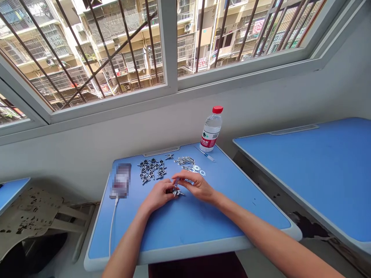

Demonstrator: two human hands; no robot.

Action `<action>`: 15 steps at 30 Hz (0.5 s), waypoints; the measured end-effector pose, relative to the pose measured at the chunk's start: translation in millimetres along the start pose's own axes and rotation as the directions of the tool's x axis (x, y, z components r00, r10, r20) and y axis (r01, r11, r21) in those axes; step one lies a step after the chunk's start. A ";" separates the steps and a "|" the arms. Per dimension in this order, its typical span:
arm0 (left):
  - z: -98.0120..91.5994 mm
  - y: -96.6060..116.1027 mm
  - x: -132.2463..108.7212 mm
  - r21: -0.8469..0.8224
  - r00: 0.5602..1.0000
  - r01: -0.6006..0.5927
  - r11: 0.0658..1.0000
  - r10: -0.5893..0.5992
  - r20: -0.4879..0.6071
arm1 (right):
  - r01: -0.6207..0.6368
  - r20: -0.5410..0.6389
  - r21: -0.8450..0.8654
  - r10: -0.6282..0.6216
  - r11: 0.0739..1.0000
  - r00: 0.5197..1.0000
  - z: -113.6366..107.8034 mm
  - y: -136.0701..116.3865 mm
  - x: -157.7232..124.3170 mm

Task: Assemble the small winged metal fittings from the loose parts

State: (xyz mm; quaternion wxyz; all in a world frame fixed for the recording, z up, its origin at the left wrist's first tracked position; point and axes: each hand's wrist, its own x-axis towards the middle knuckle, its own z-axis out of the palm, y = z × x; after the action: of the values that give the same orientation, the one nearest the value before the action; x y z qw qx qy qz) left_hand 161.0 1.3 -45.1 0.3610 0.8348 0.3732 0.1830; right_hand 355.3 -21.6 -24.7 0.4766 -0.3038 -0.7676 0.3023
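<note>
at the middle of the blue surface (pixel 208 227), a small metal part (pixel 177 192) is gripped between the closed fingers of the left hand (pixel 159 195). just above it, a small translucent piece (pixel 176 181) is pinched by the fingers of the right hand (pixel 197 186); whether part and piece are touching cannot be told. from the metal part, a cluster of dark-centred parts (pixel 151 166) is spread toward ten o'clock, small metal links (pixel 188 159) are heaped near twelve, and flat metal plates (pixel 199 170) are scattered near one. a phone (pixel 121 181), plugged into a white cable (pixel 112 222), is laid toward nine. farther off, near one, a slim pen-like item (pixel 208 156) and a red-capped bottle (pixel 210 133) are placed.
</note>
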 end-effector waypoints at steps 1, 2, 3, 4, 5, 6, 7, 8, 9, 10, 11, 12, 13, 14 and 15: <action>-0.2 0.7 0.0 0.000 1.000 0.005 1.000 -0.005 0.006 | 0.008 0.008 -0.005 -0.008 1.000 1.000 0.0 0.2 0.0; -0.6 1.6 0.0 -0.001 1.000 0.011 1.000 -0.011 0.010 | 0.018 0.016 -0.010 -0.018 1.000 1.000 0.0 0.6 0.0; -0.9 2.7 -0.1 -0.007 1.000 0.015 1.000 -0.015 0.013 | 0.030 0.026 -0.017 -0.030 0.999 0.999 0.2 1.0 -0.1; -1.2 3.9 -0.1 -0.018 1.000 0.018 1.000 -0.018 0.013 | 0.045 0.035 -0.025 -0.044 0.999 0.998 0.5 1.3 -0.1; -1.4 4.9 -0.1 -0.030 1.000 0.020 0.999 -0.020 0.011 | 0.062 0.042 -0.035 -0.060 0.997 0.997 1.1 1.4 -0.1; -1.5 5.7 -0.1 -0.042 1.000 0.023 0.999 -0.023 0.008 | 0.080 0.047 -0.047 -0.078 0.996 0.996 2.0 1.2 -0.1; -1.5 6.3 0.0 -0.051 1.000 0.027 0.998 -0.026 0.005 | 0.101 0.052 -0.057 -0.098 0.993 0.994 3.2 0.7 0.1; -1.3 6.7 0.1 -0.058 1.000 0.030 0.998 -0.030 0.000 | 0.120 0.055 -0.065 -0.117 0.991 0.992 4.7 -0.1 0.3; -1.0 6.8 0.2 -0.061 0.999 0.033 0.998 -0.034 -0.006 | 0.135 0.057 -0.068 -0.131 0.988 0.990 6.4 -1.2 0.6; -0.7 6.9 0.4 -0.060 0.999 0.035 0.998 -0.036 -0.010 | 0.145 0.059 -0.069 -0.141 0.987 0.988 8.3 -2.4 1.0; -0.4 6.9 0.5 -0.058 0.999 0.038 0.998 -0.038 -0.012 | 0.144 0.058 -0.068 -0.140 0.987 0.988 10.0 -3.7 1.4; -0.3 7.0 0.6 -0.055 0.999 0.039 0.998 -0.040 -0.013 | 0.133 0.053 -0.068 -0.130 0.989 0.990 11.6 -4.7 1.7; -0.2 7.2 0.6 -0.048 0.999 0.039 0.998 -0.040 -0.012 | 0.117 0.039 -0.070 -0.114 0.991 0.993 13.0 -5.6 1.9; -0.3 7.5 0.6 -0.039 0.999 0.037 0.999 -0.038 -0.010 | 0.098 0.019 -0.073 -0.097 0.992 0.995 14.0 -6.1 2.1; -0.5 7.9 0.6 -0.028 0.999 0.032 0.999 -0.032 -0.009 | 0.082 -0.003 -0.075 -0.083 0.994 0.997 14.8 -6.3 2.1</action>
State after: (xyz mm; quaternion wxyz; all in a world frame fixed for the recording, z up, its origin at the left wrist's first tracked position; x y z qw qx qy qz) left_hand 165.0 -1.7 -39.0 0.3736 0.8229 0.3855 0.1860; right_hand 339.8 -26.6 -24.1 0.4792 -0.2905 -0.7889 0.2523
